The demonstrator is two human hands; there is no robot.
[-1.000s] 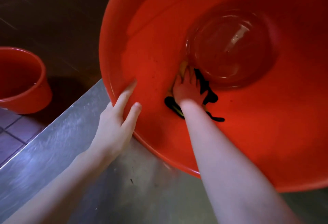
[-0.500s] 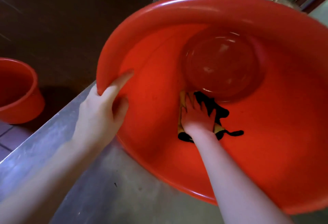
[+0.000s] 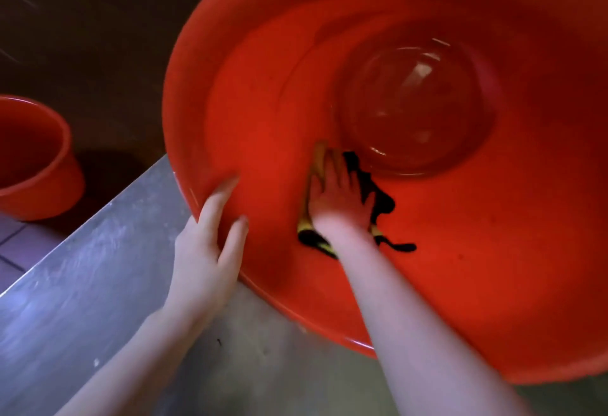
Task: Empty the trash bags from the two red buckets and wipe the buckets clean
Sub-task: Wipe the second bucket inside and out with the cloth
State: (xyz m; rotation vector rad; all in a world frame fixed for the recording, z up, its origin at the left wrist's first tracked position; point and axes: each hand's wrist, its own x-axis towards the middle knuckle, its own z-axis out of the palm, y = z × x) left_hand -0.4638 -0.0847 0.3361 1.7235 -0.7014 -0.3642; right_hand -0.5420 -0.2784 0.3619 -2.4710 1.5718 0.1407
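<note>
A large red bucket (image 3: pixel 493 267) lies tilted toward me on a steel counter (image 3: pixel 82 284), its round bottom facing the camera. My left hand (image 3: pixel 207 251) grips its near rim, thumb and a finger inside the wall, the rest of the fingers behind the rim. Inside, my right hand (image 3: pixel 339 198) presses flat with straight fingers on a black-and-yellow cloth (image 3: pixel 378 198) against the lower wall, just below the bottom. A second red bucket (image 3: pixel 42 185) stands upright on the floor at the left.
The counter edge runs diagonally from lower left up to the tilted bucket. Beyond it lies a dark floor with pale tiles (image 3: pixel 13 244) near the second bucket.
The view shifted around the bucket. My right hand with the cloth stays on the lower wall under the bottom, sliding a little along it. My left hand keeps its hold on the rim.
</note>
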